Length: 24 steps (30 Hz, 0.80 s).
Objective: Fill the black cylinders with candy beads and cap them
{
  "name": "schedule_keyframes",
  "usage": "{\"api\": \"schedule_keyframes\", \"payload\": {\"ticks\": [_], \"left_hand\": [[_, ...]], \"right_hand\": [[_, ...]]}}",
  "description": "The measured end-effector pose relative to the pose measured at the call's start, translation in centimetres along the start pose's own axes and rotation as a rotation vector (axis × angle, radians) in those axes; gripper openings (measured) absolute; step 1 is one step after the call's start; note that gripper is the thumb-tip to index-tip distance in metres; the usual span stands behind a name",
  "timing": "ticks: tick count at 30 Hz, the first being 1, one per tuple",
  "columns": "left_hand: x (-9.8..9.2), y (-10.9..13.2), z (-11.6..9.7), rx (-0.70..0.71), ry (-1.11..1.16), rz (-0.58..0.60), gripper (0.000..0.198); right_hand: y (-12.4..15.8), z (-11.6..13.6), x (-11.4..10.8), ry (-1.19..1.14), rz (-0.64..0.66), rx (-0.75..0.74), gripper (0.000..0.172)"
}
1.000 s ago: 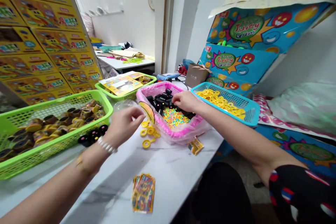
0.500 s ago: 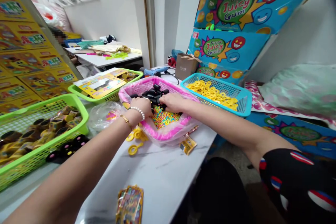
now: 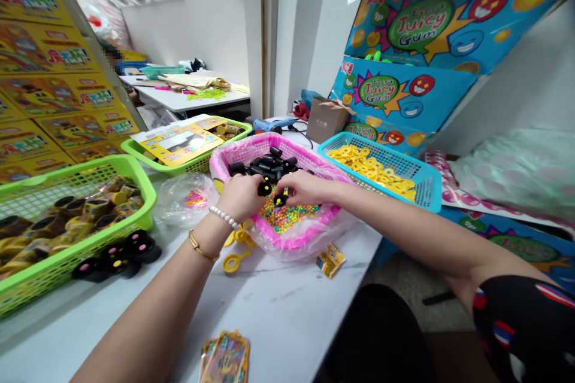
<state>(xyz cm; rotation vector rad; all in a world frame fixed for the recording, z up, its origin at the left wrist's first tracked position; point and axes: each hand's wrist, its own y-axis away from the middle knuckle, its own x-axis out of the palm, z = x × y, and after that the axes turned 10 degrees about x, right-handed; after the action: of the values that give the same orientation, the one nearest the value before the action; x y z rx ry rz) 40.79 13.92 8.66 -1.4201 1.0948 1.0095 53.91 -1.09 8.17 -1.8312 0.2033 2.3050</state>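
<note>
Pinching black, probably plastic cylinders [image 3: 265, 190], both hands [image 3: 241, 195] [image 3: 308, 187] hover over round beads [image 3: 287, 219].

My left forearm [image 3: 153, 305] slants up from the lower edge, leaning rightward and away from me to my left wrist [image 3: 220, 221]. Beyond it, my left grip [image 3: 241, 196] has its back up and its fingers curled, thumb and forefinger pinched together on something small. My right arm [image 3: 417, 230] comes in from the lower right, a little bent at the elbow, and runs leftward. My right grip [image 3: 305, 188] is curled too, fingertips pinching. The two grips face each other, near but apart.
</note>
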Motion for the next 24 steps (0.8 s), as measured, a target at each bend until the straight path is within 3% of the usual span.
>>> {"api": "schedule_keyframes", "payload": {"ticks": [5, 8, 15, 20, 24], "left_hand": [[-0.1, 0.0, -0.1, 0.077, 0.144, -0.027, 0.041], [-0.4, 0.0, -0.6, 0.12, 0.257, -0.07, 0.049], [-0.2, -0.2, -0.1, 0.04, 0.325, -0.235, 0.037], [0.4, -0.4, 0.4, 0.042, 0.307, -0.214, 0.033], [0.3, -0.6, 0.6, 0.073, 0.291, -0.155, 0.027]], "right_hand": [[1.2, -1.8, -1.5, -0.484, -0.072, 0.162, 0.035], [0.6, -1.0, -1.3, -0.54, -0.149, 0.183, 0.03], [-2.1, 0.5, -0.9, -0.557, -0.268, 0.174, 0.027], [-2.8, -0.3, -0.5, -0.311, -0.144, 0.337, 0.013], [-2.5, 0.1, 0.5, -0.193, 0.087, 0.141, 0.02]]}}
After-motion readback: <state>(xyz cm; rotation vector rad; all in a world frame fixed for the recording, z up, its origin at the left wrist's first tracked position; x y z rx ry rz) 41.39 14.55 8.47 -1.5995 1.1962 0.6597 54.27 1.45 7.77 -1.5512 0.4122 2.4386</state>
